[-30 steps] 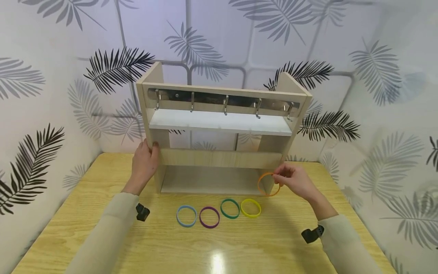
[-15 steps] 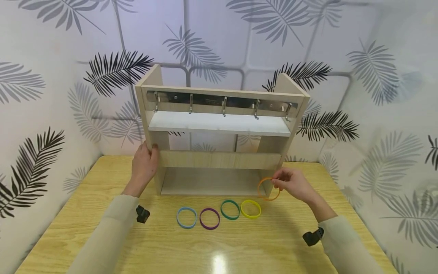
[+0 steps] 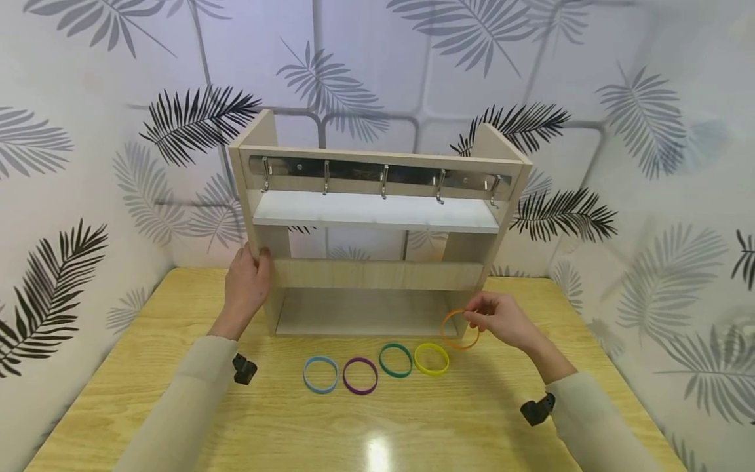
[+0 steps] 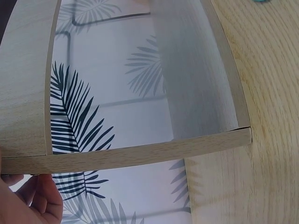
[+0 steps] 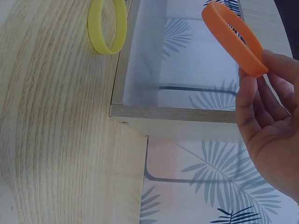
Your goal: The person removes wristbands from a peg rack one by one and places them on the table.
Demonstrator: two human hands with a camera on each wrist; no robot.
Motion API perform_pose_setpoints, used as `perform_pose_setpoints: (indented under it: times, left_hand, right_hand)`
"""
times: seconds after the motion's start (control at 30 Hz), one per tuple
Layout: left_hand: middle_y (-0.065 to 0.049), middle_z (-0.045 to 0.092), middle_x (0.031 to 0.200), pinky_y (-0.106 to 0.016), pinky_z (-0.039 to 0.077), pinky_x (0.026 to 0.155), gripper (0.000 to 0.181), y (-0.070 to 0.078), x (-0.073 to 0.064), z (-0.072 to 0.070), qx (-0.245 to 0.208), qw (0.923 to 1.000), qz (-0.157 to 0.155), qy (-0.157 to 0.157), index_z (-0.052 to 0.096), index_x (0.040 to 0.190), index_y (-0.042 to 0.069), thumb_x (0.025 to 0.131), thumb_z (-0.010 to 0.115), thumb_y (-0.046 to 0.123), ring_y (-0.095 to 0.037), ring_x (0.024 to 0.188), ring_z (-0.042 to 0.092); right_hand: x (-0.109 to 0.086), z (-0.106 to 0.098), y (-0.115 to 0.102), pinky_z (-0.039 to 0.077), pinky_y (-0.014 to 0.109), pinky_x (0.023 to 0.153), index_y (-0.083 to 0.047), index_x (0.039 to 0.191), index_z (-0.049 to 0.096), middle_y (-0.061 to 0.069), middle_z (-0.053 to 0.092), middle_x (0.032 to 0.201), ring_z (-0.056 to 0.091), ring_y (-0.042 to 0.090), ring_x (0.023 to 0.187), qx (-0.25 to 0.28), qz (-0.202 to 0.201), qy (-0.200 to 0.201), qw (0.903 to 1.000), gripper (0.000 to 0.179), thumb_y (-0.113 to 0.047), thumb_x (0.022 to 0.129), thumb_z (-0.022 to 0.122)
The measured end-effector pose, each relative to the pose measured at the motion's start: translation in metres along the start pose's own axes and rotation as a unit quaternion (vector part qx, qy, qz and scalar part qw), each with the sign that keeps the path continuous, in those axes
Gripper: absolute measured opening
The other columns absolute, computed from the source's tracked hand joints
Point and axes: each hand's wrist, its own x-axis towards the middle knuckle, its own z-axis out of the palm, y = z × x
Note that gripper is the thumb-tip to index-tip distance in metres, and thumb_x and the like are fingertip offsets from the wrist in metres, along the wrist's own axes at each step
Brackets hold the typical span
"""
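Observation:
My right hand [image 3: 501, 321] pinches an orange silicone wristband [image 5: 228, 37] between thumb and fingers. The band hangs by the lower right front corner of a pale wooden shelf rack [image 3: 377, 273], close over the table. At the rack's left side, my left hand [image 3: 244, 288] grips the upright side panel [image 4: 126, 156], thumb toward the front. Some of its fingers are hidden behind that panel. Along the rack's top runs a metal strip [image 3: 354, 172] with several hooks, all bare. On the table before the rack lies a yellow wristband [image 3: 432, 373], beside a green wristband [image 3: 396, 375].
A purple wristband [image 3: 360, 393] and a light blue wristband [image 3: 320, 391] lie farther left in the same row. The wooden table [image 3: 377, 432] extends toward me, and a leaf-patterned wall [image 3: 377, 59] stands close behind the rack.
My right hand has sunk slightly with the orange wristband, which now hangs a little lower by the rack's corner. The left hand keeps its grip on the side panel.

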Motion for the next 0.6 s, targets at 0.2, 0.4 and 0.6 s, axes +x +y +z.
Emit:
perform_pose_setpoints:
  times: [0.2, 0.4, 0.6]
  left_hand:
    - [-0.022, 0.052, 0.089, -0.046, 0.041, 0.059, 0.050, 0.001, 0.001, 0.001, 0.000, 1.0000, 0.000, 0.003, 0.050, 0.119, -0.009, 0.100, 0.030, 0.033, -0.034, 0.071, 0.050]
    - [-0.023, 0.052, 0.091, -0.047, 0.042, 0.061, 0.051, 0.001, 0.000, 0.001, -0.002, 0.9999, -0.011, 0.001, 0.050, 0.120, -0.009, 0.100, 0.030, 0.033, -0.035, 0.074, 0.050]
    - [-0.023, 0.052, 0.093, -0.048, 0.042, 0.062, 0.052, 0.000, -0.001, 0.001, -0.009, 0.9999, -0.015, 0.001, 0.049, 0.121, -0.009, 0.100, 0.029, 0.034, -0.035, 0.075, 0.050]
  right_hand:
    - [0.005, 0.001, 0.021, 0.049, 0.028, 0.056, 0.003, 0.096, 0.064, 0.009, 0.064, 0.077, 0.059, 0.016, 0.066, -0.002, 0.000, 0.004, 1.0000, 0.016, -0.011, 0.090, 0.065]
    - [0.004, 0.002, 0.021, 0.048, 0.029, 0.056, 0.003, 0.095, 0.064, 0.007, 0.063, 0.076, 0.060, 0.019, 0.067, -0.003, 0.006, 0.006, 1.0000, 0.019, -0.016, 0.090, 0.065]
    - [0.002, 0.002, 0.022, 0.048, 0.029, 0.055, -0.001, 0.094, 0.065, 0.006, 0.064, 0.076, 0.060, 0.019, 0.066, -0.009, 0.006, 0.011, 0.9999, 0.015, -0.015, 0.090, 0.065]
